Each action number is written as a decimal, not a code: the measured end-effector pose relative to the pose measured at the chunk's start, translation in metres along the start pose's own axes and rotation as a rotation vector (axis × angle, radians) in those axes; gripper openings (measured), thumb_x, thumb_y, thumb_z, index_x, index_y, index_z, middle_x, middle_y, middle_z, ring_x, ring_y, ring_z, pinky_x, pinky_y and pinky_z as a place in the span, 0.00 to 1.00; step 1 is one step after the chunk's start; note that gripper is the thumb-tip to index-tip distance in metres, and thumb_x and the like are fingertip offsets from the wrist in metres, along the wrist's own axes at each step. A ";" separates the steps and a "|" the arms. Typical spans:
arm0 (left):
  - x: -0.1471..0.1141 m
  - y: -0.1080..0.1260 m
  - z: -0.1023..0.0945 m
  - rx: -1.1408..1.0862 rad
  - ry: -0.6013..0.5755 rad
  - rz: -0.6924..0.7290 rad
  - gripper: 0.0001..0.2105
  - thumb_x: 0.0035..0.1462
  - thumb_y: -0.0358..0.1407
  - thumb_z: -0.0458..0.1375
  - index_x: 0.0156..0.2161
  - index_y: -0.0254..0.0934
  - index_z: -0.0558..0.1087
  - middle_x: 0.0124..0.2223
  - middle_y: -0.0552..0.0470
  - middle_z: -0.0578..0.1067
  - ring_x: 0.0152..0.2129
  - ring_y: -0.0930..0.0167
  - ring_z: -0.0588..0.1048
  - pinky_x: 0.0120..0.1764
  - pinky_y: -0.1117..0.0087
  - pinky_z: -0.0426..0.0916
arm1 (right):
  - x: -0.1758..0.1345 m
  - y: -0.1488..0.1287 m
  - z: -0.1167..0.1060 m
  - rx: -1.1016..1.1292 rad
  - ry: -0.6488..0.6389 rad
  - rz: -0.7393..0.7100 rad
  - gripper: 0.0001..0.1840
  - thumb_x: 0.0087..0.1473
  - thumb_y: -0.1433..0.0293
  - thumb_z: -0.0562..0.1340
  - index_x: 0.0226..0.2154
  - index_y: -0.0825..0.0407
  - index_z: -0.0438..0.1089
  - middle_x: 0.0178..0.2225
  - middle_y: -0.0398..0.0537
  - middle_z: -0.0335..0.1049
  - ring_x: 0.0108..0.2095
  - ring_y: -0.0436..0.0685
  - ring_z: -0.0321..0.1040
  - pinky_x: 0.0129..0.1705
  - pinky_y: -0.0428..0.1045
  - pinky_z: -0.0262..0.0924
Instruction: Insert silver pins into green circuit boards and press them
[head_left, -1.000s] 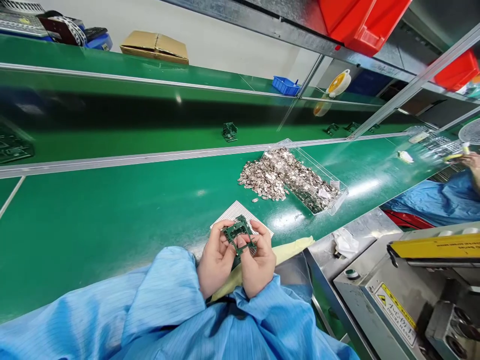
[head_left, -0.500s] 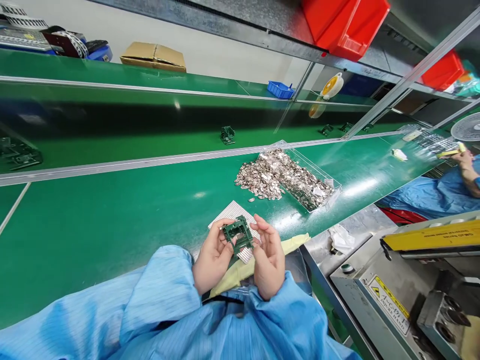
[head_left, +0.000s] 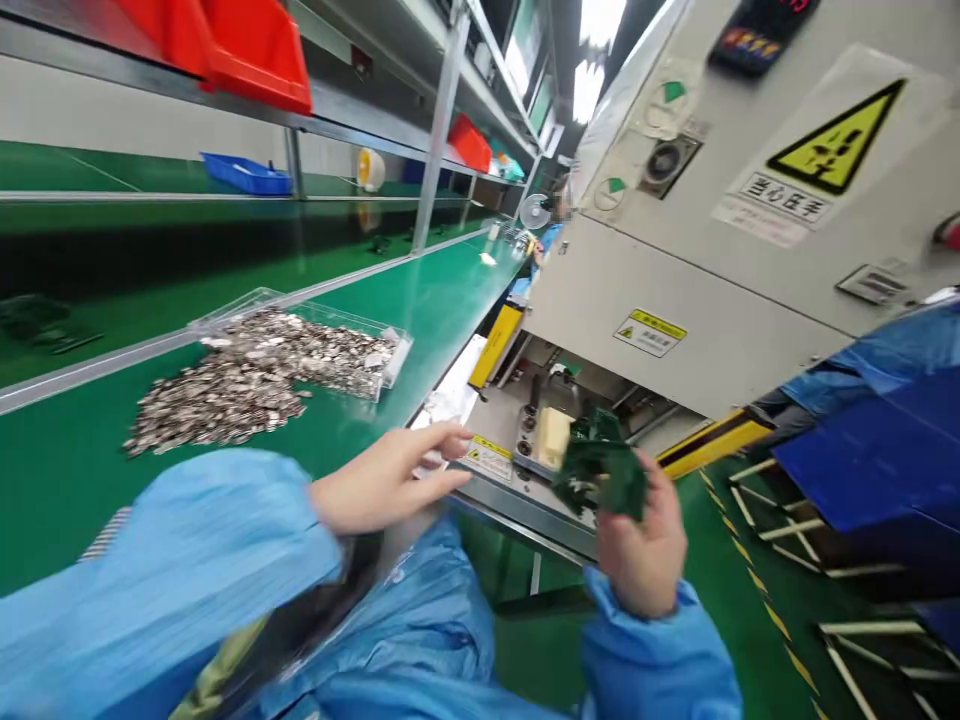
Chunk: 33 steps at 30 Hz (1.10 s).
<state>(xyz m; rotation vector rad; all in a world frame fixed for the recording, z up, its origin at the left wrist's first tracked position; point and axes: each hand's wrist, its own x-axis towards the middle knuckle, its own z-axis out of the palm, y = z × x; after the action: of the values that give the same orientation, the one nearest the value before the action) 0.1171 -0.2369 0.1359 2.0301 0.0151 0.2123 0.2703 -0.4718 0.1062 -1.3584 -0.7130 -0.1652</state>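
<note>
A: What's the biggest thing there?
B: The green-topped workbench point(head_left: 52, 490), running from the person's left side away into the distance.

A: And next?
B: The pale grey press point(head_left: 600, 280) on the right, with a yellow triangular warning label point(head_left: 838, 140) high on its front and an opening low down, facing the hands.

A: What sits on the bench?
B: A clear plastic tray point(head_left: 395, 362), lying lengthwise. It's loaded with small metal pieces, and a loose heap of metal pieces point(head_left: 217, 395) spreads from its near side onto the green surface.

A: Anything above that?
B: A red plastic bin point(head_left: 259, 50) on the metal shelf, then, lower and smaller, a shallow blue tray point(head_left: 247, 178) on the green ledge behind.

A: How are the hands?
B: The left hand point(head_left: 386, 485) has nothing in it; thumb and fingers are spread apart, near the bench's edge. The right hand point(head_left: 645, 560) is closed around one edge of something.

A: Around what?
B: A dark green circuit-board frame point(head_left: 604, 475), tilted and blurred, held up in front of the press's opening. I can't tell whether it touches anything there.

A: And the smallest?
B: A cream-coloured block point(head_left: 553, 437) inside that opening, just left of the frame in this view and partly hidden by it.
</note>
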 end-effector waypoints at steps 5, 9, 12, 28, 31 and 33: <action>0.126 0.024 0.066 0.200 -0.005 0.201 0.37 0.50 0.41 0.63 0.62 0.29 0.56 0.63 0.34 0.60 0.60 0.56 0.60 0.61 0.57 0.56 | 0.018 0.019 -0.098 -0.231 0.440 0.019 0.38 0.44 0.61 0.70 0.56 0.51 0.60 0.55 0.55 0.63 0.55 0.64 0.62 0.60 0.65 0.49; 0.178 0.031 0.108 0.099 0.012 0.130 0.40 0.46 0.41 0.66 0.61 0.27 0.57 0.60 0.31 0.64 0.57 0.51 0.64 0.57 0.52 0.61 | 0.035 0.029 -0.116 -0.291 0.271 0.076 0.38 0.45 0.59 0.69 0.55 0.52 0.60 0.56 0.58 0.63 0.55 0.66 0.62 0.59 0.64 0.51; 0.184 0.032 0.107 0.045 0.092 0.108 0.36 0.46 0.43 0.66 0.58 0.28 0.62 0.55 0.35 0.70 0.51 0.54 0.71 0.53 0.55 0.67 | 0.059 0.037 -0.110 -0.310 0.138 0.063 0.36 0.45 0.58 0.69 0.54 0.53 0.60 0.54 0.60 0.64 0.54 0.65 0.64 0.57 0.62 0.56; 0.013 -0.074 0.049 -0.302 0.187 -0.446 0.33 0.33 0.45 0.70 0.48 0.38 0.70 0.64 0.40 0.56 0.60 0.53 0.59 0.61 0.56 0.56 | 0.056 0.049 -0.099 -1.105 -0.025 -0.009 0.41 0.55 0.46 0.50 0.63 0.55 0.52 0.63 0.58 0.53 0.62 0.68 0.50 0.61 0.63 0.47; 0.021 -0.082 0.063 -0.239 0.096 -0.332 0.35 0.33 0.44 0.71 0.51 0.39 0.71 0.64 0.40 0.58 0.61 0.52 0.56 0.63 0.55 0.51 | 0.010 0.053 -0.143 -1.250 0.242 0.305 0.39 0.55 0.47 0.48 0.55 0.60 0.63 0.51 0.66 0.67 0.51 0.75 0.65 0.50 0.67 0.60; 0.025 -0.085 0.065 -0.160 0.063 -0.285 0.36 0.31 0.43 0.72 0.50 0.39 0.72 0.63 0.40 0.59 0.63 0.52 0.54 0.63 0.55 0.48 | -0.018 0.053 -0.169 -1.216 0.211 0.488 0.32 0.53 0.46 0.52 0.43 0.55 0.72 0.33 0.61 0.74 0.35 0.76 0.71 0.34 0.67 0.66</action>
<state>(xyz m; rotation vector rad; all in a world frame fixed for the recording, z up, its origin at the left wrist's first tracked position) 0.1588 -0.2530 0.0360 1.8362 0.3154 0.0938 0.3454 -0.6215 0.0454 -2.5745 -0.0072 -0.3737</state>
